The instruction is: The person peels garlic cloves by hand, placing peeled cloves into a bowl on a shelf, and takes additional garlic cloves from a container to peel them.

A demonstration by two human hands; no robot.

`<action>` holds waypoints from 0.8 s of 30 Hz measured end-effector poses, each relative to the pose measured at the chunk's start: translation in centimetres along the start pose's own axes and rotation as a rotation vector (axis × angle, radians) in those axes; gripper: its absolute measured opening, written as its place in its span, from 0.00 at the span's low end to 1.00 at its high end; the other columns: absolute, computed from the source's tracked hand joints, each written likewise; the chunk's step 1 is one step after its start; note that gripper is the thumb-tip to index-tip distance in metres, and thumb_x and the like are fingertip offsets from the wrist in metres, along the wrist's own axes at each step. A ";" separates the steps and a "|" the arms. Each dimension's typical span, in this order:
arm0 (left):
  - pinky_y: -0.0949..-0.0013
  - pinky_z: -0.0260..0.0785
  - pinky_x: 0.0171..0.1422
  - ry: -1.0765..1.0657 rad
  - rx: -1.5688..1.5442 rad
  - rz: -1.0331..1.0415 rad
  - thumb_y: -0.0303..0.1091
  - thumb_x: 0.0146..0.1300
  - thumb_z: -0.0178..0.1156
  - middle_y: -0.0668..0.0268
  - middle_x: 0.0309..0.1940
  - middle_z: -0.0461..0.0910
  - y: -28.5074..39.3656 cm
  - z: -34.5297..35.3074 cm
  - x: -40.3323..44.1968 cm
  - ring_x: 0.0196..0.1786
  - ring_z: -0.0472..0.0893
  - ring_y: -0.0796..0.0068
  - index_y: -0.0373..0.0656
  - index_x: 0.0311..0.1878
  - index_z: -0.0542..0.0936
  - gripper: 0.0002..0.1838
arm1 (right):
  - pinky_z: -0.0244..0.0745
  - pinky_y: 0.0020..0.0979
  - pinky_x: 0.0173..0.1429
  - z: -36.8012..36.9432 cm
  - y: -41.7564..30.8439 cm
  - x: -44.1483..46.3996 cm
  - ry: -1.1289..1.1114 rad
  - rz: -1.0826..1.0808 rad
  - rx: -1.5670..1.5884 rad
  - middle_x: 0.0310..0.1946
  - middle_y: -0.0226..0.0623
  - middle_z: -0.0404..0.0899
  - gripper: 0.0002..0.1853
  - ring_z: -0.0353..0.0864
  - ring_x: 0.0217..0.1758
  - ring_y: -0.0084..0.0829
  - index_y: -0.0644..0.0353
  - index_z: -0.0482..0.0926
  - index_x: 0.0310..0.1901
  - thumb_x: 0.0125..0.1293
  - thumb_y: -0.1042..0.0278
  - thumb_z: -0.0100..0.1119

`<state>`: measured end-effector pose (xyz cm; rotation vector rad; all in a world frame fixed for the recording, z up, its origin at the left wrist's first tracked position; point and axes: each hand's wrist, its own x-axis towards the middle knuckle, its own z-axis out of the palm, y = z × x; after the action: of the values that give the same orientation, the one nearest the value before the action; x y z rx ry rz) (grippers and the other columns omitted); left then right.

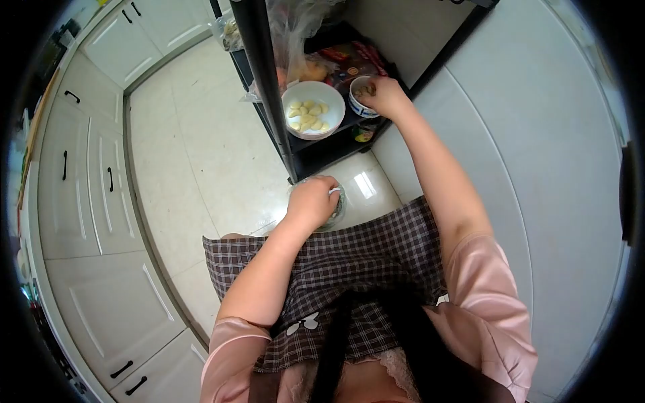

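Observation:
My right hand (386, 97) reaches over the rim of a small white bowl with a blue pattern (363, 109) on the rack. Its fingers are bent down into the bowl, among small brownish pieces (366, 88); what they grip is hidden. Beside it on the same shelf, a larger white bowl (293, 125) holds several pale peeled garlic cloves (308, 114). Lower down, in front of my lap, my left hand (313, 200) is closed, with a small bit of white showing at its fingers. Under and beside that hand is a clear round container (341, 208) with greenish contents, partly covered.
The black metal rack (269, 74) has an upright post between the bowls and the floor. Plastic bags (290, 40) and a dark red package (353, 59) sit behind the bowls. White cabinets (74, 181) line the left; a pale panel (531, 134) stands at right.

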<state>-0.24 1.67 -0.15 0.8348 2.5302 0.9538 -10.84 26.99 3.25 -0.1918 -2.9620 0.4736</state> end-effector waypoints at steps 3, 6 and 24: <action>0.57 0.71 0.44 0.011 0.012 0.012 0.34 0.56 0.56 0.55 0.35 0.80 -0.1 0.1 0.0 0.39 0.79 0.54 0.40 0.36 0.79 0.09 | 0.73 0.38 0.51 -0.7 -0.4 0.8 -0.189 -0.055 -0.135 0.43 0.46 0.78 0.18 0.78 0.47 0.43 0.56 0.78 0.47 0.53 0.63 0.58; 0.57 0.71 0.43 0.039 0.037 0.044 0.34 0.56 0.56 0.56 0.35 0.80 -0.1 -0.1 0.0 0.39 0.79 0.54 0.40 0.36 0.79 0.09 | 0.72 0.38 0.53 -0.1 -0.3 1.4 -0.297 -0.069 -0.255 0.48 0.40 0.77 0.21 0.76 0.51 0.41 0.48 0.76 0.52 0.54 0.61 0.57; 0.57 0.71 0.44 -0.029 0.107 0.075 0.36 0.57 0.57 0.56 0.37 0.79 -0.3 -0.1 -0.1 0.40 0.78 0.53 0.41 0.39 0.80 0.11 | 0.74 0.38 0.47 3.0 1.1 2.0 0.002 -0.119 -0.118 0.38 0.45 0.79 0.12 0.78 0.42 0.45 0.55 0.81 0.38 0.49 0.72 0.58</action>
<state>-0.31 1.40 -0.27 0.9734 2.5596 0.8284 -13.13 27.41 0.27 -0.0275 -2.9795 0.2836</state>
